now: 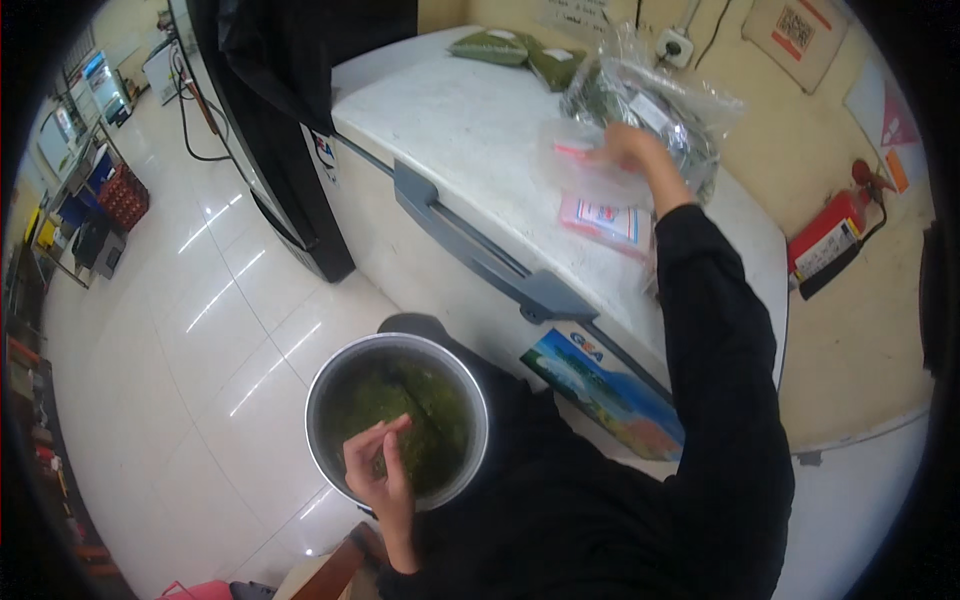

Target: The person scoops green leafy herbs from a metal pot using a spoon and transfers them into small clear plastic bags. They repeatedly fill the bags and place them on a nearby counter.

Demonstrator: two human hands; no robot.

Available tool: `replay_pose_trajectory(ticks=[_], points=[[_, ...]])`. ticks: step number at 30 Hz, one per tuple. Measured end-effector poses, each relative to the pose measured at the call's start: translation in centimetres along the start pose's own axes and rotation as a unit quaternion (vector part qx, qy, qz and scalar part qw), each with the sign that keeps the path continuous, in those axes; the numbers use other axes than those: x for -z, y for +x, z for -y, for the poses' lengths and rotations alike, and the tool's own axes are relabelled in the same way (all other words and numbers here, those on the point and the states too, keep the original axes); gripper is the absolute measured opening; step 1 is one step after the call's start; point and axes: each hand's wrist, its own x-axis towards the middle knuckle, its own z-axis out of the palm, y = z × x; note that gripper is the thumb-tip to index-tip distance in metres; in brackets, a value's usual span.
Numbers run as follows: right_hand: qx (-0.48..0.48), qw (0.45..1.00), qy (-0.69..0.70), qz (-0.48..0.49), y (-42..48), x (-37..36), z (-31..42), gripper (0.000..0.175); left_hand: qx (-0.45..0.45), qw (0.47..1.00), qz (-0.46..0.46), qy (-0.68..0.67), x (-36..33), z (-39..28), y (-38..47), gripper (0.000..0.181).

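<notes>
My left hand (381, 465) hovers over a round metal pot (313, 397), its fingers curled and nothing visible in them. Inside the pot lies a wet green mixture (420, 427) with a dark line across it, perhaps a utensil handle. My right hand (634, 148) reaches onto the white chest freezer's lid (450, 112). Its fingers are on a clear plastic bag (559, 169) with a pink strip; they are blurred, but seem closed on its edge. Just below is a pink-and-white printed plastic packet (604, 219). A large clear bag with packets (667, 120) lies behind this hand.
Two sealed green packs (491, 47) rest at the lid's back edge. A grey freezer handle (472, 240) juts from the front. On the wall are a red fire extinguisher (829, 225) and a power socket (673, 49). A wooden chair part (330, 566) stands near my left arm.
</notes>
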Motion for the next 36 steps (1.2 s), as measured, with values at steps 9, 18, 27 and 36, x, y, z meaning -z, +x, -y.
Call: replay_pose_trajectory(ticks=[9,18,27,36], points=[[0.028,0.990,-0.036,-0.137,3.0,-4.6,0.2,0.104,0.016,1.000,-0.022,-0.006,0.4,0.0,0.5,0.006],[0.087,0.973,0.123,-0.174,4.9,-4.2,-1.4,0.078,0.005,1.000,-0.013,0.024,0.5,-0.4,0.5,0.006],[0.061,0.910,0.386,-0.135,1.3,-0.9,-3.2,0.062,-0.005,0.999,-0.012,0.036,0.4,-0.4,1.0,0.006],[0.052,0.900,0.395,-0.178,-0.9,0.1,-3.2,0.060,-0.005,0.999,0.005,0.035,-0.5,-0.8,1.2,0.005]])
